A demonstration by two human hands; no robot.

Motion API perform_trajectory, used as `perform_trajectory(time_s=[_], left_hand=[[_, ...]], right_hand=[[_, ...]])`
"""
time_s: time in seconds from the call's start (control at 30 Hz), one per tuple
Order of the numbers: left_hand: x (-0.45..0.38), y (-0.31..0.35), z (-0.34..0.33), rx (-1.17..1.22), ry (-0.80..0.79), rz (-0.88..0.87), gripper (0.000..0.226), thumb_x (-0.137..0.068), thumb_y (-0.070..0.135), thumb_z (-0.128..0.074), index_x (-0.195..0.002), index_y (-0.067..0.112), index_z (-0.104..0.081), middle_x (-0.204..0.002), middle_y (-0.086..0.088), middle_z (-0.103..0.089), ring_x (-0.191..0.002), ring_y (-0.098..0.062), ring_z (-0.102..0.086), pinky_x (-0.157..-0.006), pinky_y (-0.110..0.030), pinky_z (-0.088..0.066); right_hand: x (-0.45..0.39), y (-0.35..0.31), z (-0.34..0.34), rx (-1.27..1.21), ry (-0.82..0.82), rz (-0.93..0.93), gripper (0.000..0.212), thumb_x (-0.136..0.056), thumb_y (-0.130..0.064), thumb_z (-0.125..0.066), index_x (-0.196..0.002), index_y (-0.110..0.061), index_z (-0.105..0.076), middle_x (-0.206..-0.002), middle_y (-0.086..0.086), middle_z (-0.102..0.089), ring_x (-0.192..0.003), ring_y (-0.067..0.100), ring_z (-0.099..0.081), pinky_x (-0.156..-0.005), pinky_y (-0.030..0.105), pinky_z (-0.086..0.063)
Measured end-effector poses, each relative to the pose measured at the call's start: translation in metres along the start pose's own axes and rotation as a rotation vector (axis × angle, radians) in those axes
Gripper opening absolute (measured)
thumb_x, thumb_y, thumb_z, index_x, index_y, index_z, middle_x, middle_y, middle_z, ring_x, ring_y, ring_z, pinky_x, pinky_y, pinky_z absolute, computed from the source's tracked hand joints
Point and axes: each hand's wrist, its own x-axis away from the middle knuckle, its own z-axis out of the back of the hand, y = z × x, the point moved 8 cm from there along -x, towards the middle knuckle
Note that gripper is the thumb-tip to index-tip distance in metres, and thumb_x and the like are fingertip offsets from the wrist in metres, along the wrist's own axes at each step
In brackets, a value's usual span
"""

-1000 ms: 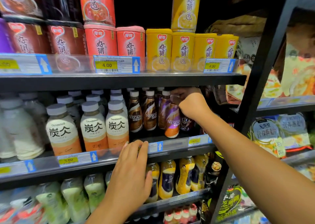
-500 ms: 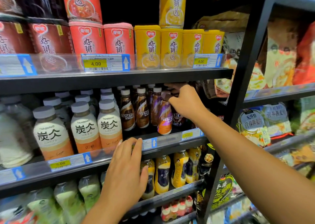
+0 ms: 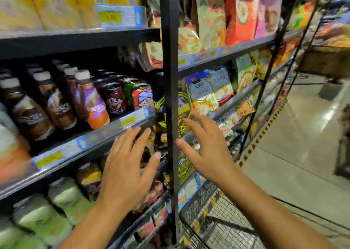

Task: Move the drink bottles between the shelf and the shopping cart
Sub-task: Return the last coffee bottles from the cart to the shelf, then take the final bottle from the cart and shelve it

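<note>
A purple-and-orange coffee bottle [image 3: 91,104] stands at the front of the middle shelf [image 3: 106,133], with brown coffee bottles [image 3: 32,114] to its left and cans [image 3: 142,97] to its right. My left hand [image 3: 126,165] hovers with spread fingers just below that shelf's edge and holds nothing. My right hand [image 3: 204,150] is also empty, fingers spread, in front of the black upright post [image 3: 170,97]. The wire shopping cart [image 3: 206,216] sits low, under my right forearm.
Yellow cartons [image 3: 47,4] fill the top shelf. Pale green bottles [image 3: 62,201] sit on the lower shelf. Snack bags [image 3: 212,89] fill the neighbouring shelf unit on the right. A shiny aisle floor [image 3: 303,154] with a yellow-black striped strip lies further right.
My right hand has let go of the purple coffee bottle and pulled back down from the shelf. My left hand has left the shelf edge. The view has swung right toward the cart.
</note>
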Motion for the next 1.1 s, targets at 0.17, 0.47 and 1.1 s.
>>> perform_trajectory(time_s=[0.17,0.47,1.1], left_hand=[[-0.008,0.05,-0.108,0.059,-0.196,-0.12,0.071,-0.1,0.067,-0.031,-0.151,0.022,-0.052,-0.157,-0.002,-0.047,-0.15,-0.025,-0.036,-0.121,-0.053,-0.031],[0.064,0.155,-0.326,0.217,-0.547,-0.243,0.062,-0.097,0.057,-0.046,-0.129,0.01,-0.069,-0.135,-0.015,-0.065,-0.129,-0.037,-0.057,-0.109,-0.053,-0.046],[0.287,0.116,-0.561,0.007,-1.144,-0.167,0.064,-0.099,0.065,-0.027,-0.115,0.022,-0.072,-0.113,0.0,-0.072,-0.111,-0.026,-0.066,-0.077,-0.039,-0.057]], right_hand=[[0.082,0.112,0.013,0.194,-0.086,-0.322,0.072,-0.099,-0.071,-0.037,-0.158,-0.032,-0.046,-0.169,0.002,-0.034,-0.154,0.028,-0.03,-0.125,0.051,-0.027],[0.273,0.293,0.015,0.337,-0.289,-0.821,0.079,-0.098,-0.076,-0.025,-0.16,-0.031,-0.043,-0.171,0.008,-0.033,-0.155,0.033,-0.032,-0.127,0.051,-0.026],[0.54,0.476,-0.201,0.321,-1.108,-1.031,0.066,-0.091,-0.01,-0.073,-0.152,-0.012,-0.046,-0.156,0.016,-0.044,-0.142,0.038,-0.042,-0.112,0.054,-0.042]])
